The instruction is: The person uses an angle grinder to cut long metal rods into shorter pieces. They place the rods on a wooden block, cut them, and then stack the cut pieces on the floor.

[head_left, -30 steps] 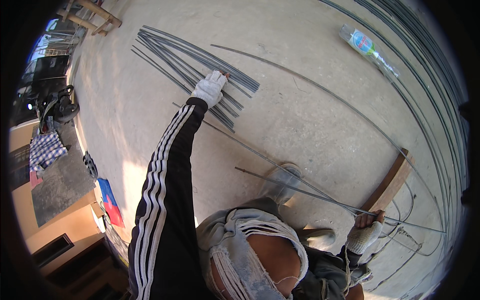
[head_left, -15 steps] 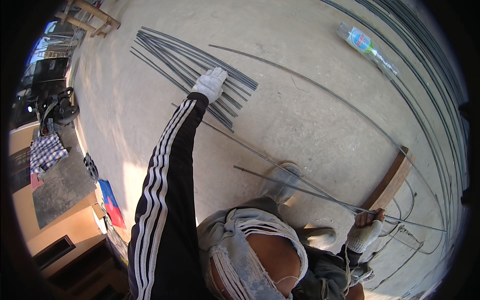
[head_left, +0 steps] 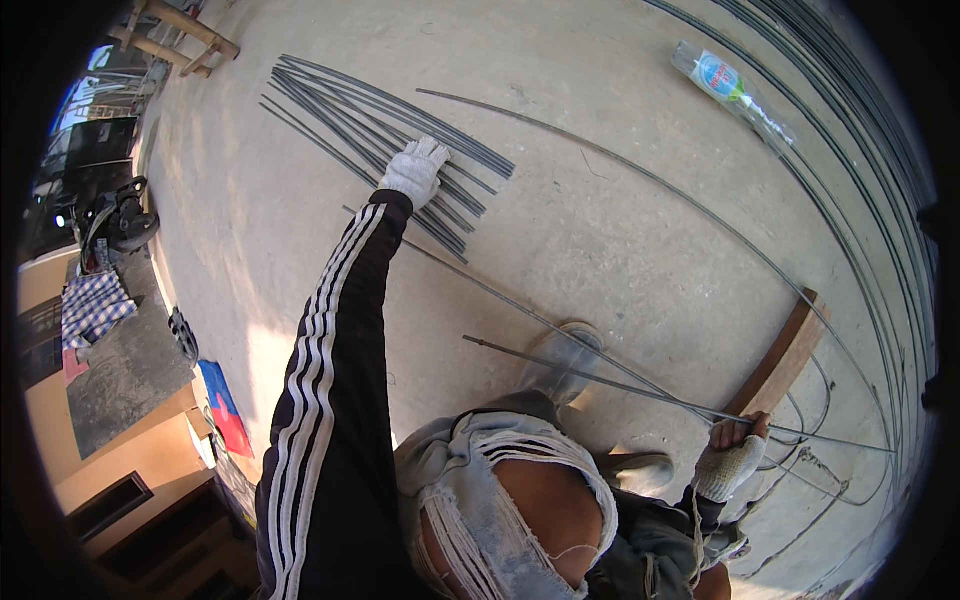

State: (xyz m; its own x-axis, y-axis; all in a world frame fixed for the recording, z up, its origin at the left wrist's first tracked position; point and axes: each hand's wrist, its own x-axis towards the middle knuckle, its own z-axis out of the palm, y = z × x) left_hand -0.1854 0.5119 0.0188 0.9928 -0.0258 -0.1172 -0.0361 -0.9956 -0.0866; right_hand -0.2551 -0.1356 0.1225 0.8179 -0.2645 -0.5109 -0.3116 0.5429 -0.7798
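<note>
My left hand, in a whitish knit glove, reaches far out over a fanned bundle of short grey steel rods on the concrete floor. Its fingers curl down on one of the rods near the bundle's right part; the fingertips are partly hidden. At lower right, my right hand, in a fingerless knit glove, is closed round a steel rod that slants across in front of my boot. Beside that hand lies a wooden block. Another, longer rod runs from near the bundle toward the right hand.
Long steel bars curve along the right side, with a plastic bottle next to them. A single bent rod crosses the floor. My rubber boot stands below it. At far left are a wooden trestle and a motorbike.
My left hand has drawn back slightly toward me, and a rod under it has shifted a little. My right hand and its rod have barely moved.
</note>
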